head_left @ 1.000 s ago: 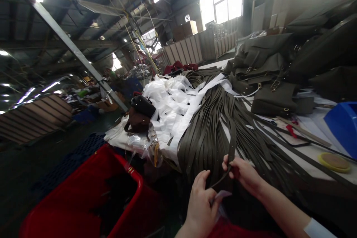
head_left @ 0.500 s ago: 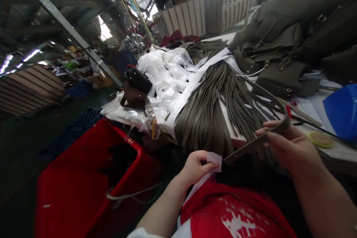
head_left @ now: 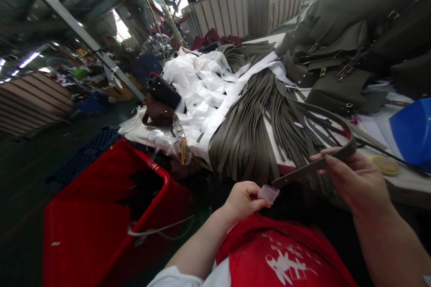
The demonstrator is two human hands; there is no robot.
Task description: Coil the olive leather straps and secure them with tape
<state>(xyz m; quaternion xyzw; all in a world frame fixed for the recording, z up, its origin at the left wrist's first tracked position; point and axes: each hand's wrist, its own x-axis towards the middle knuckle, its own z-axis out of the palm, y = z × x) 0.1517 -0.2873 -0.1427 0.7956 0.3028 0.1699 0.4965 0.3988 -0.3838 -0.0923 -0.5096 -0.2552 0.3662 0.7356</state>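
Note:
My right hand (head_left: 350,179) is closed on one olive-green strap (head_left: 314,167), holding it up off the table; the strap loops back over my fingers toward the pile. My left hand (head_left: 243,199) pinches a small pale piece of film or tape (head_left: 268,193) just below the strap's free end. A thick pile of the same olive straps (head_left: 251,132) hangs over the table's edge in front of me, beside crumpled white strips (head_left: 205,89).
A red plastic crate (head_left: 101,219) stands on the floor at lower left with a loose cord over its rim. Olive handbags (head_left: 333,71) are stacked at the back right. A blue bin (head_left: 412,132) and a yellow-green tape roll (head_left: 385,164) sit at right. Dark brown bags (head_left: 161,103) lie at left.
My right hand has lifted one strap out of the pile and moved it right and up. My left hand drew back toward me with the pale piece. The view tilted down.

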